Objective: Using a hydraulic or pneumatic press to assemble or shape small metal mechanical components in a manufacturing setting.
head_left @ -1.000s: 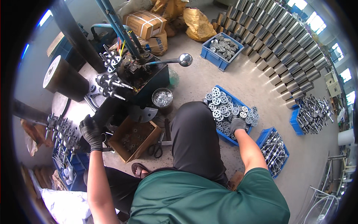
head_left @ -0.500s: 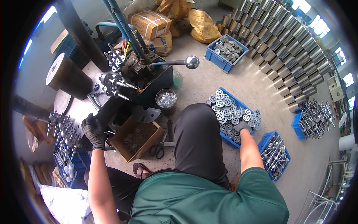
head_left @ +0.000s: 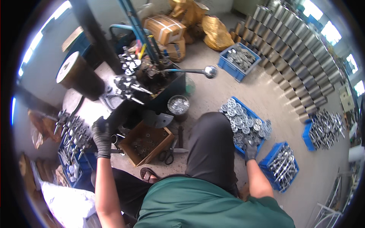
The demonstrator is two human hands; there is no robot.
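Right hand [head_left: 250, 149], head view: among your metal wheels [head_left: 249, 122] in the blue crate [head_left: 248, 108]; whether pinching, cannot tell.
Left hand [head_left: 101, 136]: beside the pale worktop [head_left: 91, 110]; spread or closed, unclear.
Wheel heap: might spill if you tug sharply.

Gloved left hand [head_left: 101, 136] and right hand [head_left: 250, 150] reach forward, well apart.

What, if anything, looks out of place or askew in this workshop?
The scissors lie on the floor beside the wooden box, near the person's foot, where they could perhaps be stepped on. Otherwise, nothing looks clearly spilled or damaged.
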